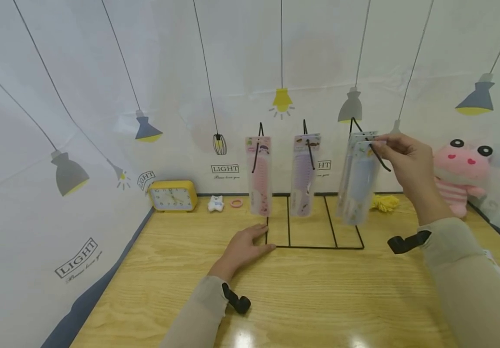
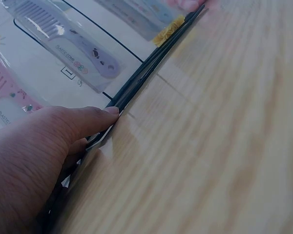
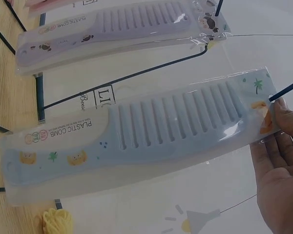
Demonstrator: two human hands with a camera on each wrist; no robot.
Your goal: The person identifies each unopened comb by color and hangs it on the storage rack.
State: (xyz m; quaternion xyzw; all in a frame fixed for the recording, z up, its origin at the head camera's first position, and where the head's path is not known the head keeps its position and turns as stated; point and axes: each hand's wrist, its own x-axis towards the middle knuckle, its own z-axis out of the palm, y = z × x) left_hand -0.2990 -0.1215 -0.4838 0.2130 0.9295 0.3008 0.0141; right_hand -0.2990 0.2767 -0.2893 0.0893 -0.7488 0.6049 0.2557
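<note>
My right hand [image 1: 410, 162] pinches the top corner of a packaged blue comb [image 3: 161, 129]. A black prong of the wire display rack [image 1: 319, 248] passes through the package at that corner. Behind it in the head view, more packages hang on the same prong. On the middle prong hang packaged purple combs [image 1: 304, 176], and on the left one packaged pink combs [image 1: 260, 179]. My left hand [image 1: 245, 246] holds the rack's front left corner; its thumb [image 2: 90, 119] lies on the black base bar, with the other fingers mostly hidden.
Along the back left stand a yellow alarm clock [image 1: 173, 195], a small white figure [image 1: 216, 203] and a pink hair ring [image 1: 236, 203]. To the right are a yellow yarn-like bundle [image 1: 384, 203] and a pink plush toy [image 1: 463, 169]. A printed cloth [image 1: 145, 72] covers the wall.
</note>
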